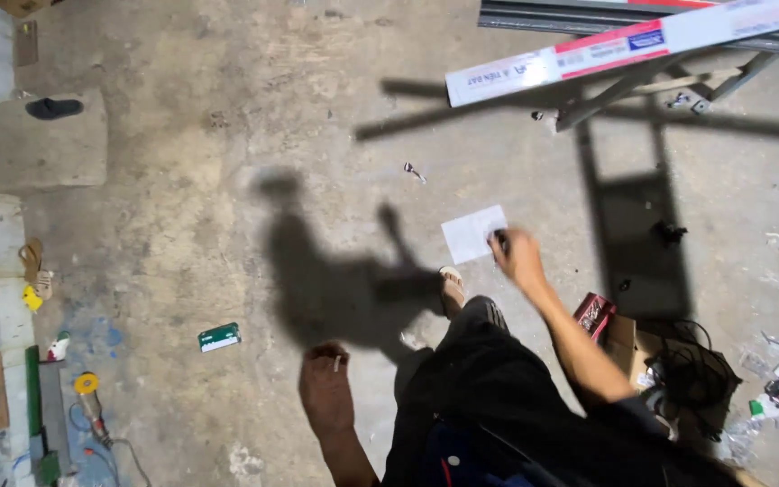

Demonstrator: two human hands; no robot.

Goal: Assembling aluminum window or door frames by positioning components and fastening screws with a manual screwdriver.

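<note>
My right hand (pixel 517 260) reaches forward at waist height, its fingers closed on a small dark object (pixel 498 240). It is just above the edge of a white sheet of paper (pixel 471 234) lying on the concrete floor. My left hand (pixel 326 390) hangs lower left as a loose fist, and a small pale piece (pixel 336 363) sticks out between its fingers. One sandalled foot (pixel 451 289) shows under my dark trousers.
A long white and red box (pixel 633 45) lies across a grey metal frame (pixel 624 86) at top right. A cardboard box with black cables (pixel 678 365) and a red box (pixel 594 314) sit right. A green packet (pixel 219 337) and an angle grinder (pixel 90 401) lie left.
</note>
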